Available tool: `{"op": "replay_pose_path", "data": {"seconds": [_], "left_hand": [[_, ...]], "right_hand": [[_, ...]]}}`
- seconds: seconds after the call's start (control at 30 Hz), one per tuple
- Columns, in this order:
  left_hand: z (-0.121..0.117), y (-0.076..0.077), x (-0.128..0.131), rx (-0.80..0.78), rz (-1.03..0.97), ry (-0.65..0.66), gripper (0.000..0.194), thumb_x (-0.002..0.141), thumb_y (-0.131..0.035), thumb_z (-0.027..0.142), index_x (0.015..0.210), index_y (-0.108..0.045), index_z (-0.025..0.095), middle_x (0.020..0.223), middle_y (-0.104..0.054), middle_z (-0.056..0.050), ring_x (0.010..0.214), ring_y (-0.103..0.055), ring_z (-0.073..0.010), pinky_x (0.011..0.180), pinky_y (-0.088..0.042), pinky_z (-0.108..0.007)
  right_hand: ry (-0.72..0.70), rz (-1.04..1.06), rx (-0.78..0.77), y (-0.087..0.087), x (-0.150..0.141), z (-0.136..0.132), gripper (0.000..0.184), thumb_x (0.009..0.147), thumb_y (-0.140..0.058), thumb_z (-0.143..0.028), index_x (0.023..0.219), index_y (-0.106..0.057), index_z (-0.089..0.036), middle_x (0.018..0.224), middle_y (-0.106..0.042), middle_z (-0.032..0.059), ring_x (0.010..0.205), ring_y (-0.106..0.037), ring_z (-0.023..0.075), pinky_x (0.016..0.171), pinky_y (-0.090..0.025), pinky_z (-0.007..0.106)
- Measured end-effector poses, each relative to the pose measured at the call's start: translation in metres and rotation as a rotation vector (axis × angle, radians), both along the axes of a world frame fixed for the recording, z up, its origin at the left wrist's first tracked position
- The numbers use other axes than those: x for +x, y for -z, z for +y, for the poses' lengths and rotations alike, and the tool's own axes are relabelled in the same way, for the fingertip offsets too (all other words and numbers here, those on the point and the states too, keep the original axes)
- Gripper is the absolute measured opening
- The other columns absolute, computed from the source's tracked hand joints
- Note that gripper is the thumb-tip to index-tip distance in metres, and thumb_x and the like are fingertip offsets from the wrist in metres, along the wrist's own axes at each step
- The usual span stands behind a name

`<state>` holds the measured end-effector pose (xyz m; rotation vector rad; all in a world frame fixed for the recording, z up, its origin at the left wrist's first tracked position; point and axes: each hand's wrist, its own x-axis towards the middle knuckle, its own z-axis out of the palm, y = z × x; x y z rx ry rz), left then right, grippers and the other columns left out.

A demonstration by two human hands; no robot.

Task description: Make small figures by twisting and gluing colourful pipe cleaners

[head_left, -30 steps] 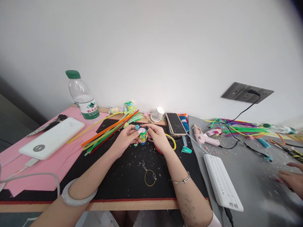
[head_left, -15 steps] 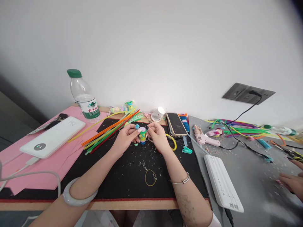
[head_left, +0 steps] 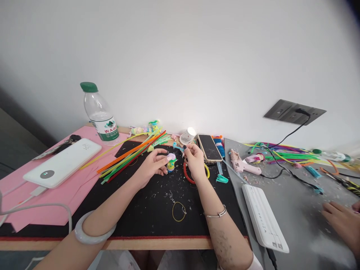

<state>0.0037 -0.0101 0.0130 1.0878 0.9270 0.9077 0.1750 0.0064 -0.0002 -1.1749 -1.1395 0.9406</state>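
Note:
In the head view my left hand [head_left: 150, 165] grips a small fuzzy figure [head_left: 171, 163], lilac on top, with green, yellow and blue below. Thumb and fingers press on its left side, above the black mat [head_left: 143, 217]. My right hand [head_left: 195, 160] pinches a short light-blue pipe cleaner piece [head_left: 177, 146], which sticks out to the left of the fingertips. A gap separates this piece from the figure. Under my right hand lie a red ring [head_left: 186, 174] and a yellow ring [head_left: 207, 171], both partly covered.
Pipe cleaners [head_left: 132, 159] lie left of my hands, near a water bottle [head_left: 102, 120] and a power bank [head_left: 62, 163]. Behind stand a paper cup [head_left: 188, 135] and a phone [head_left: 210, 147]. Rightward are a glue gun [head_left: 244, 165], another power bank [head_left: 264, 217] and another person's hand [head_left: 341, 221].
My right hand has moved right and up, away from the figure, with the light-blue piece in it. My left hand keeps the figure nearly in place. The other person's hand has shifted.

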Motion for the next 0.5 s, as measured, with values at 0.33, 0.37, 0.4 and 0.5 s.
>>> {"op": "replay_pose_path", "data": {"seconds": [0.33,0.37,0.4,0.5], "left_hand": [[0.001,0.004,-0.003,0.12,0.104,0.144,0.034,0.076,-0.062,0.045,0.096,-0.063,0.017,0.063,-0.053,0.004,0.048,-0.042,-0.0066,0.048,-0.032,-0.021],[0.001,0.002,-0.002,0.15,0.127,0.13,0.034,0.076,-0.062,0.046,0.093,-0.064,0.017,0.061,-0.051,0.004,0.048,-0.039,-0.0068,0.048,-0.03,-0.022],[0.001,0.0,-0.002,0.171,0.146,0.116,0.033,0.075,-0.061,0.047,0.09,-0.064,0.017,0.061,-0.051,0.004,0.049,-0.038,-0.0073,0.048,-0.028,-0.022],[-0.001,-0.006,-0.001,0.197,0.149,0.1,0.031,0.074,-0.061,0.046,0.085,-0.061,0.017,0.071,-0.057,0.002,0.061,-0.046,-0.0107,0.056,-0.034,-0.023]], "right_hand": [[0.023,-0.517,-0.051,-0.002,0.009,0.0,0.031,0.081,-0.046,-0.028,0.099,-0.067,-0.014,0.049,-0.058,-0.0013,0.048,-0.052,0.015,0.055,-0.041,0.027],[0.09,-0.58,-0.024,-0.007,0.012,-0.001,0.032,0.082,-0.045,-0.028,0.102,-0.067,-0.014,0.05,-0.059,-0.0007,0.05,-0.054,0.016,0.058,-0.042,0.028],[0.155,-0.632,-0.003,-0.013,0.018,-0.003,0.033,0.083,-0.044,-0.028,0.104,-0.066,-0.015,0.053,-0.061,0.0006,0.052,-0.055,0.0167,0.06,-0.043,0.029],[0.399,-0.788,0.018,-0.03,0.051,-0.008,0.031,0.084,-0.044,-0.028,0.101,-0.067,-0.017,0.068,-0.067,0.0054,0.061,-0.06,0.0193,0.067,-0.045,0.031]]}}
